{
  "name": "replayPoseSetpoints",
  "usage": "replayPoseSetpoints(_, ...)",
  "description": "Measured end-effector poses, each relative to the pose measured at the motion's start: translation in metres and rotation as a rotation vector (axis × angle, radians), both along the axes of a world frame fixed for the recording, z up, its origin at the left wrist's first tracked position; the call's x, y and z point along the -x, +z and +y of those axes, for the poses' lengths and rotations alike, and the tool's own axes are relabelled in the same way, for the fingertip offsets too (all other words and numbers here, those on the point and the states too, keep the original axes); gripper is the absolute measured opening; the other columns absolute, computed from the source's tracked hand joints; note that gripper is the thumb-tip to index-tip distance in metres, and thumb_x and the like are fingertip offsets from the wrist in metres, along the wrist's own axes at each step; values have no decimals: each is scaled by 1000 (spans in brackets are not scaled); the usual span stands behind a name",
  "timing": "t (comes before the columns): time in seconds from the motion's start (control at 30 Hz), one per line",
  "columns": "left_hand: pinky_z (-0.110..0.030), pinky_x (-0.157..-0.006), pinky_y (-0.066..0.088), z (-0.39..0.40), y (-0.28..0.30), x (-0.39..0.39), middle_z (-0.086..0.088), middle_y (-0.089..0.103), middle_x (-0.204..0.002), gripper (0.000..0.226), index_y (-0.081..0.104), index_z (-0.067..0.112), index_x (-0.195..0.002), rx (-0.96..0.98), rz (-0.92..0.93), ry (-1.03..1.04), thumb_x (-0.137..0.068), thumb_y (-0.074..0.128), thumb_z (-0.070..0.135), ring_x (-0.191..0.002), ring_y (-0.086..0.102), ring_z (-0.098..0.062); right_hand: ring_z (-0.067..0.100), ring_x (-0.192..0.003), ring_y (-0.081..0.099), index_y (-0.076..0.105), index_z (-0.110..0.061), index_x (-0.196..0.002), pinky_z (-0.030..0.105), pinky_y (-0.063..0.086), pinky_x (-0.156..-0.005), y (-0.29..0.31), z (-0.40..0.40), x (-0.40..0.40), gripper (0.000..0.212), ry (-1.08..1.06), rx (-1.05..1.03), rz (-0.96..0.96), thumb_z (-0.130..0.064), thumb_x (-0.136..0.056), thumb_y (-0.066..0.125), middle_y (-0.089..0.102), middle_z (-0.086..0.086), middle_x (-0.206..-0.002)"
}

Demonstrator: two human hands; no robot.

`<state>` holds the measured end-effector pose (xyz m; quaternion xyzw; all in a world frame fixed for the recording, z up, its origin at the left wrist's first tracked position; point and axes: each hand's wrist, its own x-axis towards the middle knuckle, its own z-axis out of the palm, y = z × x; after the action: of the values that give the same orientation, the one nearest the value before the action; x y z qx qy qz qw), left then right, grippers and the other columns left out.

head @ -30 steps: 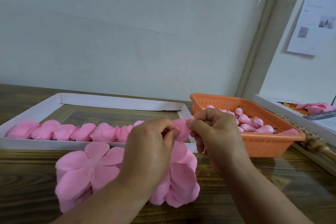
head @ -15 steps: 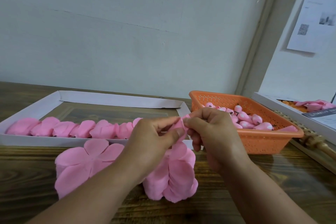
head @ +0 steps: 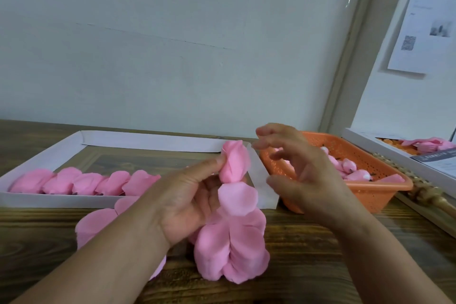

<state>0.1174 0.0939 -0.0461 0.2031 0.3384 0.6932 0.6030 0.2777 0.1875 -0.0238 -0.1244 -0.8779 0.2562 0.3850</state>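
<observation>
My left hand (head: 187, 202) pinches the rolled pink fabric rosebud (head: 234, 165) upright, long axis vertical, above the wooden table (head: 308, 266). My right hand (head: 303, 175), fingers spread and empty, hovers just right of it, over the orange plastic basket (head: 370, 195).

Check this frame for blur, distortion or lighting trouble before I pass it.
Head view: the right hand is smeared by motion blur; head view: the left hand and the petal bud it pinches look sharp; head view: wide-angle bend tilts the door frame; head view: soft even light, no hard shadows.
</observation>
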Motion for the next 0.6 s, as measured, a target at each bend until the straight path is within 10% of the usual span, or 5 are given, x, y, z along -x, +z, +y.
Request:
replayPoseSetpoints(0.1,-42,-108,39,1,1,3,-11,71,-101,54,71,3,-110,7,-119,7,-56,71,10,-96,63,-19,-6,-138,22,57,-38,-115,28,21,-115,-3,-3,-1,57,101,-90,-140,-3,-72,65,26,-21,-149)
replayPoseSetpoints(0.27,-35,-66,61,1,-1,-2,-19,71,-93,42,70,-6,-104,-18,-119,-33,-63,69,5,-75,71,-24,-7,-138,21,66,-35,-105,55,13,-114,-7,-15,13,38,77,-136,-115,-14,-73,73,27,-22,-146)
replayPoseSetpoints(0.5,-28,-55,58,-3,-1,-7,-21,72,-86,24,74,-5,-86,-57,-29,-72,-67,65,8,-66,71,-22,-3,-125,43,75,-12,-78,13,32,-101,-11,-11,15,6,74,109,39,-7,-74,75,51,-15,-132)
replayPoseSetpoints(0.6,-28,-57,58,-3,-1,-9,-21,71,-87,27,73,-5,-91,-75,-23,-91,-69,65,7,-68,72,-22,-3,-120,48,73,-8,-77,15,36,-99,-12,-10,15,8,64,132,70,-1,-74,75,55,-13,-128)
